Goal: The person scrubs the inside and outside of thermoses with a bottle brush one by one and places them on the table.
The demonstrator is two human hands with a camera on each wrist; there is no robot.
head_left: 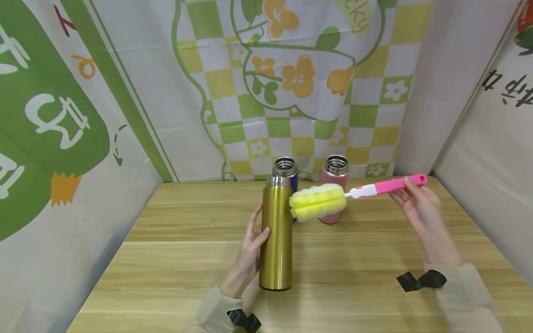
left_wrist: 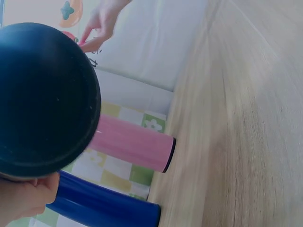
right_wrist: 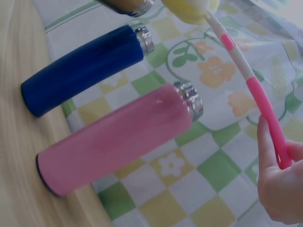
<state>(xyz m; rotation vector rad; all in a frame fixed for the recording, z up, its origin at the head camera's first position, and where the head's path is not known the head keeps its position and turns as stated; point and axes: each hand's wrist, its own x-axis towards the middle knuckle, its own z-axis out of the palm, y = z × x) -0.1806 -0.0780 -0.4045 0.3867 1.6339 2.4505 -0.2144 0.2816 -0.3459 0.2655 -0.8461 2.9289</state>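
Gold flask (head_left: 276, 236) gripped upright, brush (head_left: 358, 193) pinched level

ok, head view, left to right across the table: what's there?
left hand → gold flask → yellow sponge head → pink brush handle → right hand. Blue and pink flasks behind overlap these, so they're left out.

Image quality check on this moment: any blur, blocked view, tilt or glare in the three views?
Head view: sharp, evenly lit, soft reflections on the gold flask. Left wrist view: rotated, table smeared, the flask's dark base fills the left side. Right wrist view: tilted, slightly soft, dim bluish cast; pink flask and brush handle still readable.
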